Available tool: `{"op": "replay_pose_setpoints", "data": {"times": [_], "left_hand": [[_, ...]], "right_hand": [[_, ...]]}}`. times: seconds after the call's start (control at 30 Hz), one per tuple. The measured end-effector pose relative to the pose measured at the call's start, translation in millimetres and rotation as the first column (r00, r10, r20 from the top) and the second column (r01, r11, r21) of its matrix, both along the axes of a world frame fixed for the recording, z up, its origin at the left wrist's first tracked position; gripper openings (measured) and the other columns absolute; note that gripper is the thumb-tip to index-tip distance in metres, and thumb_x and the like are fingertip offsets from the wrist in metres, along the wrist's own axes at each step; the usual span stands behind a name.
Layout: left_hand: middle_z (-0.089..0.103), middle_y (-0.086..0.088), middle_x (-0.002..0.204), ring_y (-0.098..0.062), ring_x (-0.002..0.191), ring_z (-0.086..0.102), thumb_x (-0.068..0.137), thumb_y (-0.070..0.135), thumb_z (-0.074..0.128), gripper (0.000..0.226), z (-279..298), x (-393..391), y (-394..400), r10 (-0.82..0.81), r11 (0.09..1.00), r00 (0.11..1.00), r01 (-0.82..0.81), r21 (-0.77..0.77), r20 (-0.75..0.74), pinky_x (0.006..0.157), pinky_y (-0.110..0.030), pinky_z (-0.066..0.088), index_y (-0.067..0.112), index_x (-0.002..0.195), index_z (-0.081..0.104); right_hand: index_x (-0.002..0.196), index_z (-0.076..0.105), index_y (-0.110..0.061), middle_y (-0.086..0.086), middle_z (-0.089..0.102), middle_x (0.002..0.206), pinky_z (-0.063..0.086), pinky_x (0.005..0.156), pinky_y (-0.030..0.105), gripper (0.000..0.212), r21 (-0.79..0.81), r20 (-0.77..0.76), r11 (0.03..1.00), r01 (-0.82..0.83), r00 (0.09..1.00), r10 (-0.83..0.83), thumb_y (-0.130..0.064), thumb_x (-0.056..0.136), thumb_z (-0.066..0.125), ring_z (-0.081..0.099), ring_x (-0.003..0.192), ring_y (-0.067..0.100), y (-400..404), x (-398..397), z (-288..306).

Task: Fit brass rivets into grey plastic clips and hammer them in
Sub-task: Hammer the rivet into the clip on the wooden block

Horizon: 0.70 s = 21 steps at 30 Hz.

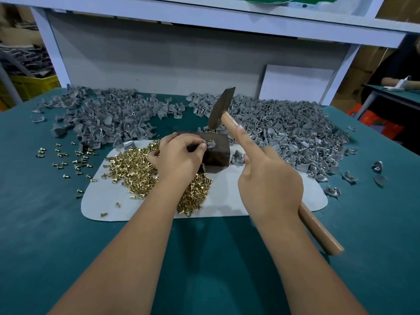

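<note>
I am pinching a small grey clip (pixel 210 144) with a brass rivet (pixel 211 141) in it on top of the dark block (pixel 216 151) with my left hand (pixel 181 155), while my right hand (pixel 270 178) is gripping the wooden hammer (pixel 223 110) with one finger pointing along the handle. The clip is looking light and a bit slippery, so I am holding it by its left edge — my fingers are sitting very near the rivet. The block top is small, with the rivet pile (pixel 145 169) on the near left and the clip heap (pixel 284 133) on the right — open room is only above.
</note>
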State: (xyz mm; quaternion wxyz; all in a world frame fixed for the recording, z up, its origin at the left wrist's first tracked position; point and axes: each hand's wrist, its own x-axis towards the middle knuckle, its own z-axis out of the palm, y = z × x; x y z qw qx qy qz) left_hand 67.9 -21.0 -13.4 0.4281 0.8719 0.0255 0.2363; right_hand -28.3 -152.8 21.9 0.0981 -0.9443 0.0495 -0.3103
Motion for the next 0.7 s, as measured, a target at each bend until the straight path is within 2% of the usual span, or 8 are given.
{"op": "replay_pose_setpoints", "data": {"times": [0.13, 0.27, 0.43, 0.5, 0.6, 0.7], "left_hand": [[0.048, 0.044, 0.077, -0.006, 0.128, 0.035, 0.085, 0.041, 0.069, 0.027, 0.7, -0.8, 1.1, -0.017, 1.000, 1.000, 0.017, 0.004, 0.003, 0.076, -0.027, 0.006, 0.050, 0.062, 0.058], [0.046, 0.043, 0.075, -0.007, 0.130, 0.036, 0.084, 0.040, 0.071, 0.027, 0.1, -0.7, -0.4, 0.003, 1.000, 1.000, -0.004, 0.013, 0.019, 0.078, -0.028, 0.005, 0.049, 0.064, 0.057], [0.046, 0.046, 0.078, -0.007, 0.130, 0.035, 0.086, 0.043, 0.067, 0.026, 0.4, -0.8, 1.4, -0.023, 0.999, 1.000, 0.023, 0.029, 0.001, 0.074, -0.028, 0.005, 0.051, 0.063, 0.057], [0.046, 0.045, 0.077, -0.007, 0.131, 0.035, 0.086, 0.042, 0.068, 0.028, 0.4, -0.3, 1.0, -0.020, 1.000, 1.000, 0.020, 0.013, 0.000, 0.078, -0.029, 0.006, 0.051, 0.062, 0.057], [0.043, 0.044, 0.074, -0.008, 0.131, 0.036, 0.085, 0.040, 0.070, 0.029, -0.3, 0.0, -0.3, 0.000, 1.000, 1.000, 0.000, 0.006, 0.005, 0.092, -0.035, 0.011, 0.050, 0.062, 0.056], [0.044, 0.044, 0.076, -0.007, 0.132, 0.034, 0.086, 0.042, 0.068, 0.024, -0.2, 0.3, 0.6, -0.011, 1.000, 1.000, 0.011, 0.015, -0.004, 0.083, -0.030, 0.007, 0.050, 0.066, 0.059]], "right_hand": [[0.144, 0.025, -0.051, 0.000, 0.053, 0.084, 0.016, 0.044, 0.026, 0.070, -0.033, -0.082, 0.999, -0.010, 0.997, 0.008, -0.015, 0.090, 0.051, 0.032, 0.055, 0.018, -3.1, 2.1, -1.7], [0.141, 0.041, -0.042, 0.002, 0.046, 0.071, 0.013, 0.043, 0.019, 0.073, 0.032, 0.056, 0.999, 0.001, 0.998, -0.003, -0.007, 0.081, 0.063, 0.028, 0.047, 0.018, 0.2, -0.6, 0.3], [0.141, 0.024, -0.056, 0.000, 0.053, 0.084, 0.022, 0.046, 0.028, 0.071, -0.001, -0.103, 1.000, -0.012, 0.995, 0.012, -0.014, 0.089, 0.049, 0.038, 0.058, 0.021, -4.8, 4.5, -1.3], [0.141, 0.026, -0.055, 0.000, 0.052, 0.079, 0.019, 0.042, 0.024, 0.073, 0.021, -0.037, 1.000, 0.007, 0.999, -0.006, -0.012, 0.088, 0.052, 0.035, 0.053, 0.020, -3.7, 2.0, 0.5], [0.142, 0.037, -0.045, 0.001, 0.046, 0.071, 0.016, 0.042, 0.018, 0.074, 0.042, 0.066, 0.999, -0.005, 0.998, 0.002, -0.006, 0.083, 0.060, 0.031, 0.045, 0.017, -3.6, -1.4, 2.8], [0.143, 0.025, -0.054, -0.003, 0.038, 0.074, 0.014, 0.041, 0.023, 0.074, -0.058, -0.080, 0.998, 0.009, 0.997, -0.014, -0.013, 0.088, 0.052, 0.023, 0.047, 0.011, -4.1, 1.1, 2.8]]}}
